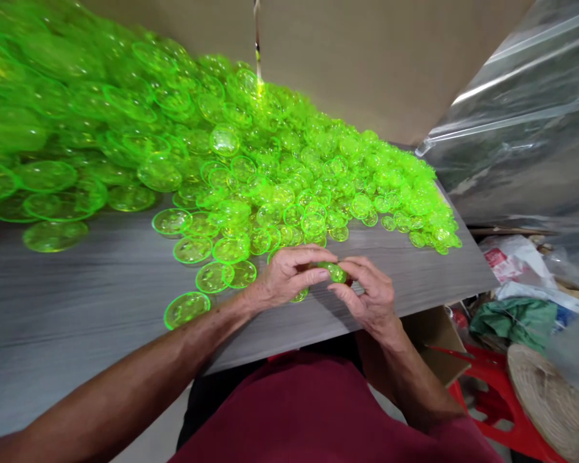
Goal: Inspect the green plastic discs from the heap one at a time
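Note:
Between my two hands, near the table's front edge, is a small clear green plastic piece. My left hand pinches its left side with thumb and fingers. From the right, my right hand holds the same piece, its fingertips at the far side and its thumb just below. A large pile of clear bright-green round plastic pieces spreads behind both hands. Several loose green discs lie flat to the left of my left hand, and one is partly hidden beneath the hands.
The grey table ends close to my body. A cardboard panel stands behind the pile. At the right are clear plastic sheeting, an open cardboard box, a red stool, a round woven mat and bags.

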`<state>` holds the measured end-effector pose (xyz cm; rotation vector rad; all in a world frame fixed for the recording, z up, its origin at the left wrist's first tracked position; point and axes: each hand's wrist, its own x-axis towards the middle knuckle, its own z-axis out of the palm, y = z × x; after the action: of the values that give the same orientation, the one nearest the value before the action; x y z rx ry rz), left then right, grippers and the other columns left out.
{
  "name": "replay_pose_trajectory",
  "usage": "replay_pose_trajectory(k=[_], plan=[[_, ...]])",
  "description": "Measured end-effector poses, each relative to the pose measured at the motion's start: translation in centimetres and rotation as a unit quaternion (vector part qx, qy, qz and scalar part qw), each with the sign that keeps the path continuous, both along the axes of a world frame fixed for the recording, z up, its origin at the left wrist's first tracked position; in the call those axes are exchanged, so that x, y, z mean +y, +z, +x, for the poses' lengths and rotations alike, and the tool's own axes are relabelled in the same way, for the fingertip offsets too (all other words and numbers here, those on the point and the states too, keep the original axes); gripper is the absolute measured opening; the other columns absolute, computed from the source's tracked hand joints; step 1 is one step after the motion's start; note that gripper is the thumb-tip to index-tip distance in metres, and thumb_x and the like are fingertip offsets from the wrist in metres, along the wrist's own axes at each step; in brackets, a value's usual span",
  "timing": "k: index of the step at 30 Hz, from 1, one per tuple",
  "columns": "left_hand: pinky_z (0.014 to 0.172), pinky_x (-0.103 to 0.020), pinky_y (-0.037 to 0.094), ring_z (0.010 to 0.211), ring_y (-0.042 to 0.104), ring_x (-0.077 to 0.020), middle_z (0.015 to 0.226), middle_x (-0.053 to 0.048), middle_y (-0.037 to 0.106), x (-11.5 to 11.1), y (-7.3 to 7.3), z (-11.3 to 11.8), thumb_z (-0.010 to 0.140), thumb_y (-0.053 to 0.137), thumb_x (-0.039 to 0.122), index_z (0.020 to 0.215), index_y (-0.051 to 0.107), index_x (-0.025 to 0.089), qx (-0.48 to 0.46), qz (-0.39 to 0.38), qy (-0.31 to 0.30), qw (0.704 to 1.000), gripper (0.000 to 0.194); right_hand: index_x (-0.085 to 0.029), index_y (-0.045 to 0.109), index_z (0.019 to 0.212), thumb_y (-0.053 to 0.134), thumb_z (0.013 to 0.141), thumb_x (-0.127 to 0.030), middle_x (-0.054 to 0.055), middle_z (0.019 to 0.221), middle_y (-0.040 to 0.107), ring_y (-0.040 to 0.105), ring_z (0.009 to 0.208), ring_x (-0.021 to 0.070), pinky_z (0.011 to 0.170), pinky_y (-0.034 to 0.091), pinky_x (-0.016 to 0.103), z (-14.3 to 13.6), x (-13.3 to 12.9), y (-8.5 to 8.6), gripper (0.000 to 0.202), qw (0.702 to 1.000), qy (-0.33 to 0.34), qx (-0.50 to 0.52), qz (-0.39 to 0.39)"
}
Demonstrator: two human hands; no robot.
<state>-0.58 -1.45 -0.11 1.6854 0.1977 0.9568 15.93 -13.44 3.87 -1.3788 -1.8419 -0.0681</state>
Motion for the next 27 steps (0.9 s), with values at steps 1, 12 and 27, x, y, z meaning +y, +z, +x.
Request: replay_pose_trajectory(k=[1, 12, 27], plan=[[0.085, -0.031, 0.061, 0.093, 0.075, -0.0177, 0.103, -0.008, 0.081, 0.0, -0.1, 0.0, 0.090, 0.073, 0.026, 0.107, 0.079, 0.020, -0.005, 0.004, -0.002, 1.000, 0.019, -0.020, 0.069, 0.112, 0.072, 0.095, -0.033, 0.008, 0.101, 0.073, 0.068, 0.070, 0.0136, 0.063, 0.061, 0.028, 0.0, -0.1, 0.1, 0.022, 1.000, 0.003, 0.008, -0.005], [0.073, -0.026, 0.060, 0.086, 0.072, -0.0149, 0.110, -0.009, 0.077, -0.5, -0.2, 0.1, 0.082, 0.080, 0.033, 0.110, 0.078, 0.019, 0.017, -0.170, -0.035, 0.985, 0.031, -0.027, 0.066, 0.128, 0.075, 0.092, -0.028, 0.003, 0.101, 0.066, 0.060, 0.069, 0.0110, 0.063, 0.058, 0.028, -0.2, 0.0, 0.6, 0.038, 0.993, 0.044, 0.095, -0.056], [0.071, -0.025, 0.057, 0.078, 0.071, -0.0143, 0.091, -0.004, 0.079, -0.5, -0.5, 0.3, 0.065, 0.089, 0.028, 0.111, 0.078, 0.018, 0.074, -0.331, -0.131, 0.932, 0.048, -0.030, 0.068, 0.129, 0.084, 0.084, -0.038, 0.008, 0.125, 0.060, 0.063, 0.082, 0.0130, 0.063, 0.061, 0.026, 0.5, 0.0, 0.8, 0.049, 0.981, 0.058, 0.119, -0.139]])
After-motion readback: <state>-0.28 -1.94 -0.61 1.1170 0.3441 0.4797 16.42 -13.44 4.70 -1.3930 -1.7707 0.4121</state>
